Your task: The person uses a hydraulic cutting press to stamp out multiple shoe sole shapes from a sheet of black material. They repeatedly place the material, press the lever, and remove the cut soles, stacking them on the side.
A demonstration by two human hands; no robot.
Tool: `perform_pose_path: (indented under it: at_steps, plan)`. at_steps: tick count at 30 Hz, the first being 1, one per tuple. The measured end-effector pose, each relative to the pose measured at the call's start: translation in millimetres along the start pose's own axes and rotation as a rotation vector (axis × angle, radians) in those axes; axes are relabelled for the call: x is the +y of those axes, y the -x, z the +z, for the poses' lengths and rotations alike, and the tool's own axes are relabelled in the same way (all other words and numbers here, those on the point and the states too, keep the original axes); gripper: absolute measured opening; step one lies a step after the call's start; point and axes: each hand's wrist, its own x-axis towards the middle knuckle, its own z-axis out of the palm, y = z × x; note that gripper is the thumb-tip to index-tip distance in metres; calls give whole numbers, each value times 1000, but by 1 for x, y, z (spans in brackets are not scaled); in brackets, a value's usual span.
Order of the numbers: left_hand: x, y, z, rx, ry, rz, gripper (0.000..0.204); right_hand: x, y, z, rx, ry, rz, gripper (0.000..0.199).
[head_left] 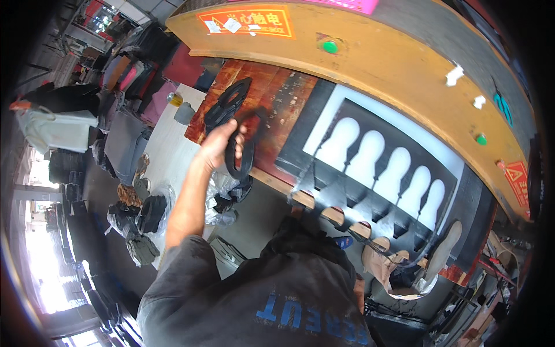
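My left hand (222,143) is closed around a black sole-shaped loop, which looks like a cutting die (247,156), above the left end of the worktable. A second black loop of the same kind (231,97) lies just beyond it on the reddish wood. To the right, a dark sheet (407,139) with several sole-shaped cutouts lies on a white board (325,115). The sheet's near part hangs past the table edge and is smeared by motion. Of my right arm only a sliver shows beside my shirt; my right hand is out of sight.
A yellow machine beam (381,63) with green buttons spans the far side of the table. Left of the table stands a pale side table (167,144) with a small container on it. Stacked sheets (118,150) and bags fill the left. A brown bag (381,269) stands below right.
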Motion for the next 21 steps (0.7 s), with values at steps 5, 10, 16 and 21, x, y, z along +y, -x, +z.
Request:
perform_pose_path:
  at_steps: [5, 10, 16, 21]
  plan:
    - [46, -105, -83, 630, -1366, 631, 38, -92, 18, 69, 219, 64, 491, 28]
    - [-13, -183, -94, 655, -1776, 366, 40, -144, 30, 137, 268, 26, 445, 28]
    - [-28, -182, -108, 596, -1640, 594, 48, -152, 57, 170, 276, 47, 422, 30]
    - [-12, -164, -117, 547, -1806, 705, 41, -160, 73, 168, 348, -71, 469, 23]
